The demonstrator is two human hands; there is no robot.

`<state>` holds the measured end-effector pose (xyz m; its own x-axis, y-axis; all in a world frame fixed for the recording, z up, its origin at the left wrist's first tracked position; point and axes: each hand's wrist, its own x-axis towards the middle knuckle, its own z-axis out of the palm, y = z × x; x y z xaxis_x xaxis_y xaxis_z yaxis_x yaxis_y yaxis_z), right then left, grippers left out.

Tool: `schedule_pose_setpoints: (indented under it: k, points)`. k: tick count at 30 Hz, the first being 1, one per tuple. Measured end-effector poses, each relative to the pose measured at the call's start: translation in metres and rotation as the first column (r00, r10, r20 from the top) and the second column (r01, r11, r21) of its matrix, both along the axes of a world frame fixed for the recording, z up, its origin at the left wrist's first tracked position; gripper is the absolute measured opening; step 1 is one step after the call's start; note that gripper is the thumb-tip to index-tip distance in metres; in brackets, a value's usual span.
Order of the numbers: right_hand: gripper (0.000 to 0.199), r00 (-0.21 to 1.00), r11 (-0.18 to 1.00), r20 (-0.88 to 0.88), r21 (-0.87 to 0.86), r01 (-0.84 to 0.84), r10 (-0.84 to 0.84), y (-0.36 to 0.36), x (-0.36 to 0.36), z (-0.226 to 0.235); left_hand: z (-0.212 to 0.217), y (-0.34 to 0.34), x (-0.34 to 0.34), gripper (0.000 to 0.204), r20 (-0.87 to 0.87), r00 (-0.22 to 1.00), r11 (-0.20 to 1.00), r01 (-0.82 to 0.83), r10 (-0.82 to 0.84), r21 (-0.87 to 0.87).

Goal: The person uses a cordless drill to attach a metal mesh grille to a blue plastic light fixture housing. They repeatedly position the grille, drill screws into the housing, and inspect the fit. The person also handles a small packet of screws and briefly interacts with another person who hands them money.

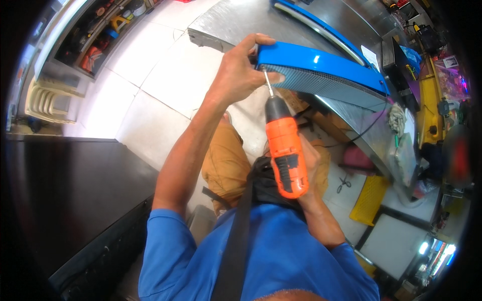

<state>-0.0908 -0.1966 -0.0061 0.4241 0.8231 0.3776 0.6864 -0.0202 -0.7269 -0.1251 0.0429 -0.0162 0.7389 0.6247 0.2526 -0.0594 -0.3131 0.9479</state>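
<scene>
A long blue housing (321,57) with a fine perforated grille (321,83) along its near face lies over the edge of the metal workbench. My left hand (235,72) grips its left end, fingers over the top and thumb against the grille. In my right hand (310,159) is an orange and black cordless drill (286,145), which partly hides the fingers. Its thin bit (268,83) points away from me and meets the housing's near left corner beside my left thumb. Whether the tip is inside a hole or on a screw, I cannot tell.
The metal workbench (221,22) carries a second blue curved piece (321,27). Scissors (344,184) lie on the floor near a yellow perforated panel (369,200). Left of me are a dark tabletop (75,180) and stacked cream chairs (47,100). A cable (369,131) hangs from the housing's right end.
</scene>
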Motion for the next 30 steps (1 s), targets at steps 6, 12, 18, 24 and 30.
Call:
schedule_pose_setpoints:
  k: [6, 12, 18, 24, 30]
  points:
    - [0.033, 1.0, 1.0, -0.02, -0.002, 0.009, -0.009, -0.001, -0.006, 0.002, 0.002, -0.009, 0.001, 0.069, -0.004, 1.0, 0.997, -0.03, 0.031, 0.074]
    - [0.03, 0.999, 0.998, -0.041, 0.053, -0.02, 0.022, -0.007, 0.004, -0.026, 0.0, -0.013, 0.005, 0.066, 0.027, 0.999, 0.994, -0.045, 0.043, 0.099]
    - [0.027, 0.999, 0.998, -0.033, 0.062, 0.007, -0.005, -0.005, 0.0, -0.022, 0.001, -0.014, 0.004, 0.067, 0.011, 0.998, 0.991, -0.057, 0.056, 0.118]
    - [0.028, 1.0, 0.997, 0.001, 0.072, 0.009, -0.009, -0.006, 0.001, -0.021, 0.002, -0.013, 0.002, 0.07, -0.042, 0.998, 0.99, -0.04, 0.046, 0.136]
    - [0.035, 0.999, 0.995, 0.029, 0.095, 0.028, -0.031, -0.017, 0.003, -0.029, 0.003, 0.012, -0.012, 0.075, -0.054, 0.979, 0.967, 0.205, -0.199, 0.152]
